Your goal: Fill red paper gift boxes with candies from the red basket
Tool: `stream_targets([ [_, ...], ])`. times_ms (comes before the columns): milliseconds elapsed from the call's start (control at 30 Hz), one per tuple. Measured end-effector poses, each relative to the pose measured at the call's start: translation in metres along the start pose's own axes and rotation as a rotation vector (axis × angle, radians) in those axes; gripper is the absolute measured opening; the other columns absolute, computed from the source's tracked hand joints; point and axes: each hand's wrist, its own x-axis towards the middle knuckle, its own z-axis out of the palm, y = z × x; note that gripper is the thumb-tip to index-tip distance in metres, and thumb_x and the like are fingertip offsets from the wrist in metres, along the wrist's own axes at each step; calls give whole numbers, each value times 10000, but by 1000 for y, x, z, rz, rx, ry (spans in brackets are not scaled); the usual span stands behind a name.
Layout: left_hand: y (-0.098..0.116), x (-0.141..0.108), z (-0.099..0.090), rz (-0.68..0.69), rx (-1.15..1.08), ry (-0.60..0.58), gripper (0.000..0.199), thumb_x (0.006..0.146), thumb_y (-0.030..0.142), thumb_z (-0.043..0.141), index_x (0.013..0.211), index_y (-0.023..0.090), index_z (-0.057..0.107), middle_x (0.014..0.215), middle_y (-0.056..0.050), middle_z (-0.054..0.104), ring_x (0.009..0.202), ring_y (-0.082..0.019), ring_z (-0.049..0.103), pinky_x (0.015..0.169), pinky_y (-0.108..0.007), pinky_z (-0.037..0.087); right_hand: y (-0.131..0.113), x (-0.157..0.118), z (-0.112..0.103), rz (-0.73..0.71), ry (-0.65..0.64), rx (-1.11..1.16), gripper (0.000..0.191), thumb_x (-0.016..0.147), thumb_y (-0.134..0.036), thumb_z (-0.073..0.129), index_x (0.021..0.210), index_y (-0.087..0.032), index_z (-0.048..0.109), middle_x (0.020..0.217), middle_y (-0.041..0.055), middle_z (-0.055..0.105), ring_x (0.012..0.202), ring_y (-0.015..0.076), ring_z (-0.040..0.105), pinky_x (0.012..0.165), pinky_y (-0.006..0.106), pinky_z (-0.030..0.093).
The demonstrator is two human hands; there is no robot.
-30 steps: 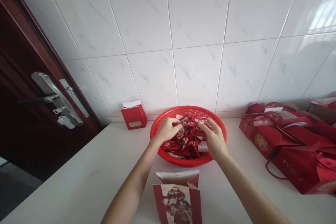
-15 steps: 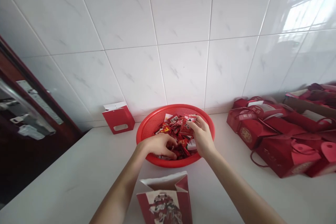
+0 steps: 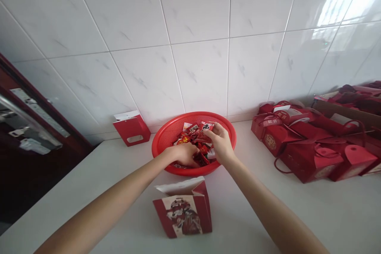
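A round red plastic basket (image 3: 165,133) holds a heap of small wrapped snacks (image 3: 181,139), mostly in red wrappers. My right hand (image 3: 222,143) pinches a red snack packet (image 3: 205,131) with dark lettering, over the basket's right side. Deep in the heap, my left hand (image 3: 185,154) has its fingers curled down among the wrappers; what they grip is hidden. In front of the basket stands an open-topped red gift bag (image 3: 181,216) with a printed picture on its face, and neither hand touches it.
Another small red paper bag (image 3: 132,130) with a window cut-out stands by the wall at left. Several red gift boxes (image 3: 309,160) with cord handles crowd the right side, beside an open cardboard box (image 3: 330,109). White tiles (image 3: 199,75) back the white countertop (image 3: 238,218).
My right hand has raised the red packet a little off the heap. My left hand has pushed further into the wrappers. The view has shifted, showing more of the front bag.
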Motion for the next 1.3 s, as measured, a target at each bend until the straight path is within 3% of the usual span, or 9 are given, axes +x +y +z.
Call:
stream_targets([
  [400, 4, -5, 1, 37, -91, -16, 130, 626, 252, 666, 512, 223, 610, 526, -5, 598, 501, -170, 477, 568, -301, 343, -6, 0, 0, 17, 103, 51, 218, 625, -309, 722, 700, -232, 532, 698, -41, 639, 705, 172, 624, 656, 308, 534],
  [600, -2, -12, -5, 61, -203, 97, 133, 662, 298, 675, 560, 215, 657, 531, 9, 608, 499, -154, 470, 554, -281, 343, -3, 5, -2, 40, 155, 83, 234, 599, -321, 725, 701, -244, 528, 689, -40, 634, 691, 180, 623, 642, 318, 536],
  [900, -33, -2, -17, 17, -535, 334, 333, 739, 462, 602, 831, 166, 725, 845, -43, 739, 801, -219, 635, 739, -300, 473, 1, 7, -6, 71, 164, 82, 284, 585, -358, 779, 713, -241, 554, 741, -22, 665, 706, 189, 628, 589, 307, 533],
  [1067, -43, 6, -15, -33, -650, 404, 338, 756, 456, 530, 715, 156, 680, 686, -50, 688, 724, -213, 619, 677, -305, 465, -1, 5, -5, 82, 155, 88, 271, 592, -351, 770, 736, -238, 569, 776, -13, 675, 740, 200, 642, 597, 322, 552],
  [1300, -44, 9, -11, -95, -717, 456, 293, 708, 437, 535, 725, 182, 677, 831, -39, 717, 870, -222, 612, 753, -301, 448, -4, 2, -2, 83, 141, 89, 243, 588, -309, 771, 691, -237, 563, 709, -26, 650, 736, 205, 648, 637, 343, 568],
])
